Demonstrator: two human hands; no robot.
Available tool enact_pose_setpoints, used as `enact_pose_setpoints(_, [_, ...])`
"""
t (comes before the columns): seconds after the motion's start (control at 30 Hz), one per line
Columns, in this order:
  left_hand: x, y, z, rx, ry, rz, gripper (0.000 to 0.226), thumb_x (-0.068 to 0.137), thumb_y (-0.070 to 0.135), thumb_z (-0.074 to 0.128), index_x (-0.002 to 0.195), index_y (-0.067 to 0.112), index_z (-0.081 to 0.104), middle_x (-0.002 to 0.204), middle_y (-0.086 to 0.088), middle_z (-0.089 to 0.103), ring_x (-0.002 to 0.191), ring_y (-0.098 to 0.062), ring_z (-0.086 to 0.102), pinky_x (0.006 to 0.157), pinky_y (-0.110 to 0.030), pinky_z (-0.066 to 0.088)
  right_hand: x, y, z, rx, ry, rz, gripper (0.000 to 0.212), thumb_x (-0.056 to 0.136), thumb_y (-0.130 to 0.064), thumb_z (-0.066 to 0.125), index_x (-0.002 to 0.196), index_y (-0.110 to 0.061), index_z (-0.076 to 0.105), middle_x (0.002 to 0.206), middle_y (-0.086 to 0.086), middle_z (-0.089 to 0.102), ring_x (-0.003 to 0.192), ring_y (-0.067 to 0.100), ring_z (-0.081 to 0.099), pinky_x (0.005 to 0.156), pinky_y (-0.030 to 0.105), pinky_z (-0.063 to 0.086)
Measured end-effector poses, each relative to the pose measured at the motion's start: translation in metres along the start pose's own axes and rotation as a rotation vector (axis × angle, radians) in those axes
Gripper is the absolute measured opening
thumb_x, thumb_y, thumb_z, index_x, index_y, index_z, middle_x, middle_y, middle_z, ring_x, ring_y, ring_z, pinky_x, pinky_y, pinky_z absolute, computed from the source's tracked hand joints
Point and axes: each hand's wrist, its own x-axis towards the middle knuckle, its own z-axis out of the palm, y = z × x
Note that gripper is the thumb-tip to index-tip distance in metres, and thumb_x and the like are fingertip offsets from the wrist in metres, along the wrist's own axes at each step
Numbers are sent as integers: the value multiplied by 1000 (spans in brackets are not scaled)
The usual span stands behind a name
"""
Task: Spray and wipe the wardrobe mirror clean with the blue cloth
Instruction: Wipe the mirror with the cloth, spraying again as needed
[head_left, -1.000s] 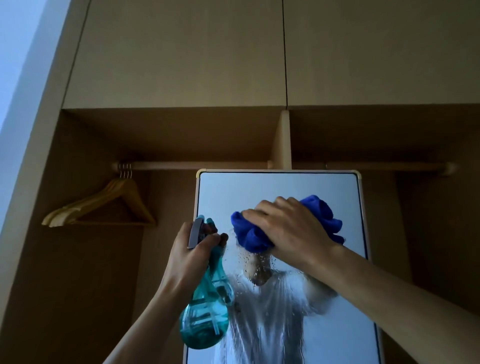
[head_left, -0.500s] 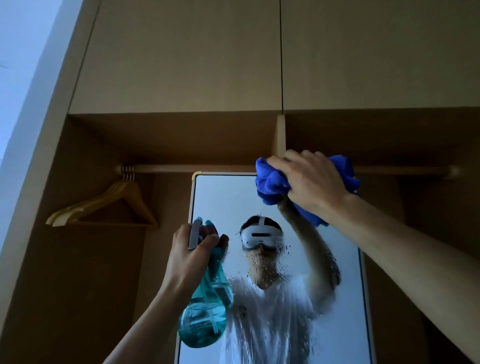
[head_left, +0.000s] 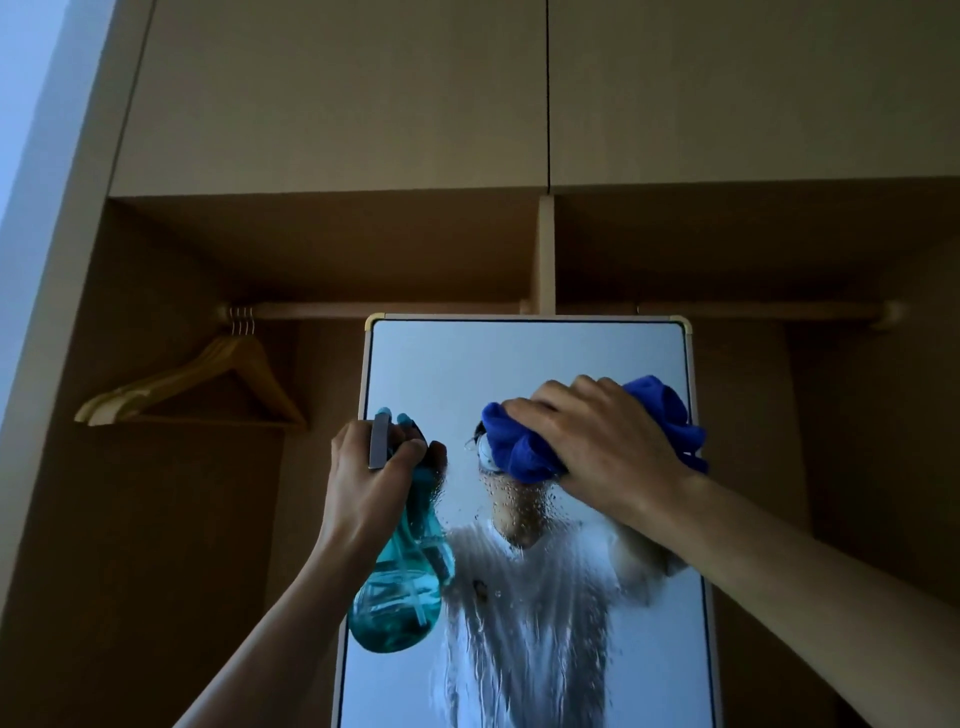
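your right hand (head_left: 608, 452) grips the bunched blue cloth (head_left: 524, 447) against the mirror (head_left: 467, 364); droplets run straight below it; left hand (head_left: 369, 478) clutches the spray bottle (head_left: 400, 597).

Mirror (head_left: 519, 364): its foot is running off the bottom edge. Cloth (head_left: 661, 410): my right hand (head_left: 597, 449) is covering its middle.

The left forearm (head_left: 291, 613) and the right forearm (head_left: 779, 571) are bare as far as they show. Reflected in the mirror (head_left: 519, 364), the person wears a white short-sleeved T-shirt (head_left: 535, 597), blurred by droplets, and a white headset (head_left: 485, 453), mostly hidden.
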Motion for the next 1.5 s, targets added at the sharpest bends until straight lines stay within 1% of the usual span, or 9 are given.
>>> enact_pose_setpoints(0.07, [0, 0, -1, 14, 1, -4, 27, 87, 30, 73, 91, 41, 48, 127, -8, 54, 108, -26, 57, 99, -53, 50, -1, 2, -1, -5, 6, -4, 48, 82, -16, 65, 126, -28, 49, 112, -3, 60, 94, 25, 58, 86, 43, 47])
enact_pose_setpoints(0.27, [-1, 5, -4, 31, -8, -25, 23, 73, 46, 65, 89, 42, 49, 126, -6, 56, 106, -25, 58, 97, -54, 51, 29, 34, -27, -89, 103, 149, 53, 83, -11, 60, 132, -27, 50, 114, 5, 59, 97, 33, 57, 87, 47, 43])
enact_pose_setpoints(0.4, [-1, 1, -3, 41, -3, -25, 23, 80, 42, 69, 89, 43, 48, 129, -3, 53, 110, -25, 55, 101, -54, 49, 45, 65, -35, -79, 152, 230, 59, 81, -7, 64, 135, -28, 50, 113, 7, 60, 94, 35, 58, 85, 47, 42])
enact_pose_setpoints(0.63, [4, -6, 0, 15, 8, -16, 31, 71, 49, 63, 98, 42, 50, 130, -5, 56, 112, -26, 57, 100, -55, 51, 17, 45, -20, -2, 79, 159, 57, 76, -6, 65, 129, -24, 54, 110, 5, 63, 96, 34, 58, 86, 47, 44])
enact_pose_setpoints(0.77, [4, -7, 1, 6, 23, -9, 37, 70, 50, 64, 104, 40, 52, 127, -5, 58, 112, -27, 58, 99, -56, 51, -16, 24, -7, 46, 33, 65, 47, 80, -15, 52, 125, -26, 54, 109, 0, 63, 93, 29, 59, 85, 47, 45])
enact_pose_setpoints(0.93, [1, -5, 2, 41, 19, -2, 45, 72, 50, 62, 111, 32, 50, 130, -5, 55, 113, -27, 56, 99, -56, 51, -30, 24, 4, 39, 17, 4, 55, 79, -12, 68, 130, -27, 53, 111, -2, 63, 92, 27, 60, 83, 44, 47])
enact_pose_setpoints(1.13, [1, -4, 1, 74, 12, 6, 44, 73, 50, 62, 111, 30, 50, 128, -6, 54, 111, -29, 56, 97, -59, 51, -4, 62, -19, -78, 110, 143, 59, 74, -7, 65, 129, -24, 56, 110, 7, 62, 92, 37, 59, 83, 49, 45])
enact_pose_setpoints(1.27, [2, -5, 3, 82, 29, 8, 44, 73, 49, 62, 109, 26, 52, 124, -8, 56, 105, -29, 58, 92, -56, 53, 13, 100, -38, -128, 162, 217, 61, 82, -7, 63, 137, -27, 49, 117, 8, 60, 95, 36, 58, 84, 48, 43])
enact_pose_setpoints(1.5, [5, -12, 7, 86, 58, 30, 36, 77, 43, 65, 105, 22, 57, 115, -9, 57, 102, -30, 58, 86, -48, 51, 0, 107, -33, -27, 109, 165, 67, 77, -1, 66, 137, -26, 51, 121, 4, 61, 100, 35, 61, 83, 47, 46])
